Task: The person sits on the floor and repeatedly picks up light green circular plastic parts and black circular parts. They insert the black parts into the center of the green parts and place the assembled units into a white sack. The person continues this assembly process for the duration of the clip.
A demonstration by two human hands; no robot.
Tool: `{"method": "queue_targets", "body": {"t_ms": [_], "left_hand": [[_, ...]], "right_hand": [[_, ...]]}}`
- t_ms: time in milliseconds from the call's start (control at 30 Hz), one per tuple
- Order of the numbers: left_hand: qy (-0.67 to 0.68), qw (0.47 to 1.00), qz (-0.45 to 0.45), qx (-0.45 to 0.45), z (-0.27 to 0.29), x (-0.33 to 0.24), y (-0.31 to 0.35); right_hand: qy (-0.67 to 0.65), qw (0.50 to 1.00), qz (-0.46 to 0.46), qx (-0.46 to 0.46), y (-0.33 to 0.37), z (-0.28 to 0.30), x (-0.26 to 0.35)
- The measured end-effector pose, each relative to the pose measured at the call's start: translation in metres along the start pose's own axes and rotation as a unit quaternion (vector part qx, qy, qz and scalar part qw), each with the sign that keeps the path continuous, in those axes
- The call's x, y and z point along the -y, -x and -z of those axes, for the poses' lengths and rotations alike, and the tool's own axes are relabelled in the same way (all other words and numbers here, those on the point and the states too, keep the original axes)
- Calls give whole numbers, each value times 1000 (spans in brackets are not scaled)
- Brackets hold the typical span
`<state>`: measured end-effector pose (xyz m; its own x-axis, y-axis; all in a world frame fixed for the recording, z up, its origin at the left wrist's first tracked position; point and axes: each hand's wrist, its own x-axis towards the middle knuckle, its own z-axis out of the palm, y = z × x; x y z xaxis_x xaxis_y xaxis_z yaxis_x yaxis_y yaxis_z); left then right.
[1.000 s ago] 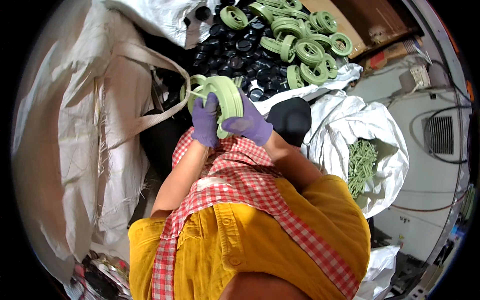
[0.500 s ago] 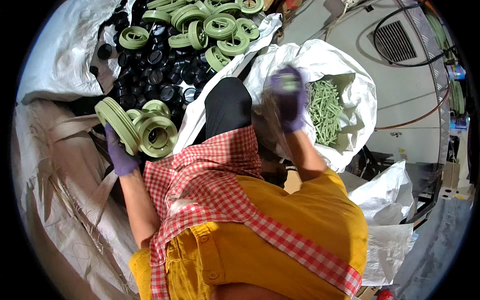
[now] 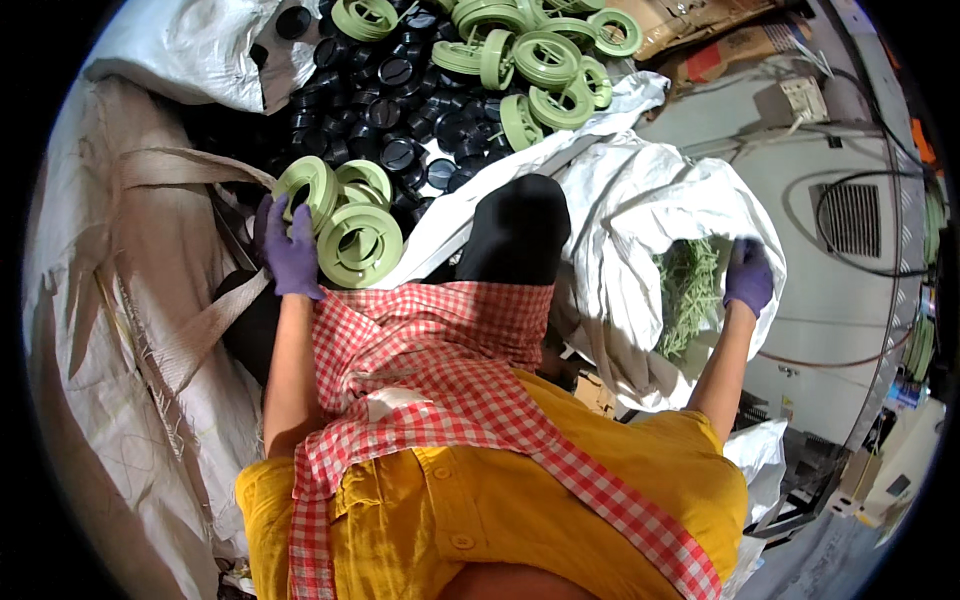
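Beside green wheels [image 3: 387, 246], left hand [image 3: 291, 250] spread, touching one — at white sack [image 3: 622, 225], right hand [image 3: 748, 280], grip unclear.

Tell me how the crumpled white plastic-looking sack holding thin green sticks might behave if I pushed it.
The white sack would likely flop rather than stay stiff, since its walls are deeply creased. Its soft, uneven rim suggests the mouth could fold inward. The thin green sticks inside would probably shift, as they lie loosely jumbled.
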<state>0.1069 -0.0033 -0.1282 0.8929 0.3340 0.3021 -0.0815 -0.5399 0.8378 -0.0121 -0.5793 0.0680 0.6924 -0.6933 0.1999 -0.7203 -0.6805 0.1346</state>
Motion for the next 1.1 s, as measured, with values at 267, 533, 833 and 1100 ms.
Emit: {"method": "queue_targets", "body": {"t_ms": [267, 533, 833, 1100], "left_hand": [[-28, 994, -65, 82, 7, -64, 17], [136, 974, 91, 156, 5, -103, 30], [551, 737, 325, 217, -23, -146, 11], [627, 704, 295, 155, 35, -101, -14]], "right_hand": [[-256, 866, 231, 361, -17, -125, 302], [-511, 760, 289, 281, -7, -183, 340], [-762, 384, 229, 469, 163, 3, 304], [-717, 441, 315, 438, 76, -58, 330]]}}
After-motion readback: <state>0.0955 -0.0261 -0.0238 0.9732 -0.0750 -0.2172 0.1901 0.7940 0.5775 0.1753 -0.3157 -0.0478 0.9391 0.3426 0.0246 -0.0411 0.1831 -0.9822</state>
